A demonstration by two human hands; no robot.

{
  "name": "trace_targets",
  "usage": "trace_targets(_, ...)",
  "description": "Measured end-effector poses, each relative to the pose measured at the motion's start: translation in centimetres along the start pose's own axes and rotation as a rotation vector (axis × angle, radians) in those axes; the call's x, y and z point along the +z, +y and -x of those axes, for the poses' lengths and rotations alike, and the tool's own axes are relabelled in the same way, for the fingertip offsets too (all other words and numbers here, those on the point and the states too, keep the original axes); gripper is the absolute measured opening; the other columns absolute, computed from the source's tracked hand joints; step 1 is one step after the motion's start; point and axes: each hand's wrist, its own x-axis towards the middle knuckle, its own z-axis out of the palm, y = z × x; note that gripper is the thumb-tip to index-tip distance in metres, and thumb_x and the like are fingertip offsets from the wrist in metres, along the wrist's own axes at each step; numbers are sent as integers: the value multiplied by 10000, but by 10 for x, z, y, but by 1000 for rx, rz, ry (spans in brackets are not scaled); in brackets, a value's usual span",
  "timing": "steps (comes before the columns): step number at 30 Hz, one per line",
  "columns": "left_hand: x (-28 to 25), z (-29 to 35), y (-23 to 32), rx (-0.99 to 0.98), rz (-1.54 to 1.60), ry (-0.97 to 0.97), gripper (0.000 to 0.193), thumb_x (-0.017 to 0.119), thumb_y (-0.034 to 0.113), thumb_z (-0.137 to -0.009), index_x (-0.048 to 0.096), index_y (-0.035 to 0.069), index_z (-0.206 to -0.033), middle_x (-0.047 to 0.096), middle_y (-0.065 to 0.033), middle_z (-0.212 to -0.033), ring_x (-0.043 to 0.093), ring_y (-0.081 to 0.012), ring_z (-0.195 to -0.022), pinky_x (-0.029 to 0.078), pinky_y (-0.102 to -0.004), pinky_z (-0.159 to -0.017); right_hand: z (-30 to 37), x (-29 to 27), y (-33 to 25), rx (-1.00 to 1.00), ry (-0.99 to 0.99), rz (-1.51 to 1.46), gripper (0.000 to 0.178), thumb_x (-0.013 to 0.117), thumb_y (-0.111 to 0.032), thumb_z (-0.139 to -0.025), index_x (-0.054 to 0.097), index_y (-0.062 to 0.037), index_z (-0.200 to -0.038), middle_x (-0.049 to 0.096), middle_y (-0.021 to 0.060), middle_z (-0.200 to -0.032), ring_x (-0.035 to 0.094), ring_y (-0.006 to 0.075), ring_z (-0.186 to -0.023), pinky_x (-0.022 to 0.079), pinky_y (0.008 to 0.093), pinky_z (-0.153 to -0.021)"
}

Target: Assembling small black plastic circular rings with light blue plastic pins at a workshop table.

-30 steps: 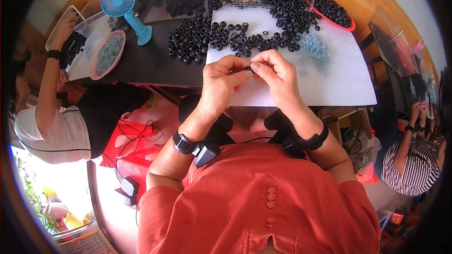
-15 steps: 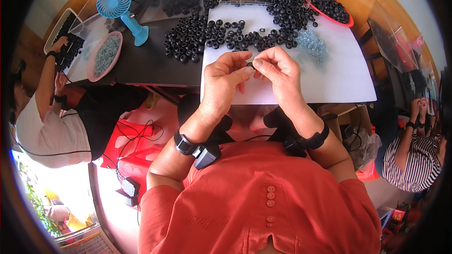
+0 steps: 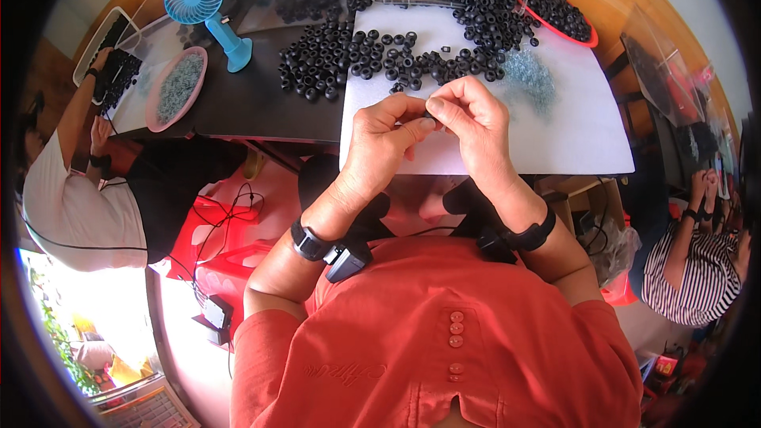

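Observation:
Above the white sheet [image 3: 571, 143], my left hand [image 3: 384, 139] and my right hand [image 3: 476, 123] meet fingertip to fingertip. Between them shows a small round black part [image 3: 429, 116], mostly covered by the fingers and thumbs. Both hands are closed in a pinch on it. Just beyond my fingers lie loose black ring-shaped parts [image 3: 404, 71], rounded and with a hole in the middle. Right of them is a pile of tiny pale-blue, see-through pieces [image 3: 529, 79].
More black parts heap up behind, by a clear plastic bin [image 3: 412, 1], and fill a red tray [image 3: 591, 40]. On the dark table left stand a blue fan [image 3: 230, 43] and a pink tray [image 3: 158, 123] of pale-blue pieces. People work at both sides.
My fingers have drawn closer around the small black part, and the left fingers are now more curled. A few loose black parts beyond my hands sit differently.

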Motion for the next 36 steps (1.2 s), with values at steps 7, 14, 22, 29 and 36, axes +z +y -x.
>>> trace_targets(7,-6,-1,-1,-93,148,27,140,712,33,-902,707,-23,-1030,718,-62,-841,589,-80,-665,470,-223,-557,1,3,1,-9,15,-46,127,685,-96,-964,602,-19,-905,654,10,-813,579,65,-717,490,231,-654)
trace_targets(14,-8,-1,-7,-66,224,19,130,731,51,-903,711,-16,-1013,712,-46,-840,573,-72,-644,465,-223,-549,1,7,7,-112,9,74,134,670,-84,-973,584,-1,-915,660,37,-804,616,86,-698,500,243,-636)
trace_targets(22,-12,1,-6,-95,244,-19,148,713,34,-915,699,-34,-1046,708,-76,-884,630,-108,-734,502,-235,-586,4,8,11,-167,4,61,126,663,-75,-979,581,1,-920,663,51,-805,627,94,-692,504,247,-638)
trace_targets(29,-9,-1,-9,-63,300,41,126,752,25,-880,716,-14,-994,678,-28,-811,561,-76,-636,460,-223,-555,5,2,12,-157,50,80,116,681,-68,-965,594,-2,-927,655,29,-822,586,77,-723,482,231,-657)
trace_targets(36,-8,-1,-8,-76,259,29,121,747,24,-883,708,-11,-992,667,-19,-802,558,-71,-638,461,-221,-554,5,0,10,-130,15,118,129,680,-85,-967,595,-4,-914,670,38,-814,600,81,-712,486,242,-644)
